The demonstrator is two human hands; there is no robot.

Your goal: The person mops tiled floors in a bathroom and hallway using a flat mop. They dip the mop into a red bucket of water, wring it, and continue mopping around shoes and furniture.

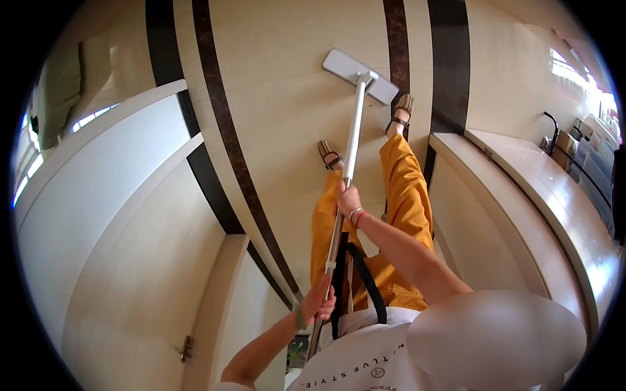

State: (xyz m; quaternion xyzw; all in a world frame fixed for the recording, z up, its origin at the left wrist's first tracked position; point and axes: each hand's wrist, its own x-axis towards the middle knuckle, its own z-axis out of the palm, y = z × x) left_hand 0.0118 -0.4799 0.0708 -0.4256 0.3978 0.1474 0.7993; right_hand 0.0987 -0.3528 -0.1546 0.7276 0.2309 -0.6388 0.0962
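I hold a flat mop [353, 137] with both hands on its long pole, which is white toward the head and metallic nearer my body. My right hand [349, 199] wraps around the pole at about its middle. Closer to my body, my left hand [317, 301] grips the lower metal section. The pole slants away from me to a rectangular pale grey mop head [342, 65], which lies on the tiled floor [287, 85] just beyond my feet. The underside of the mop head is hidden.
My right shoe [402, 107] is close to the mop head; my left shoe [326, 153] stands further back. A pale door [143, 287] with a metal handle is at left. Dark stripes [450, 65] cross the floor. A doorway frame [508, 202] and stored items [587, 153] are at right.
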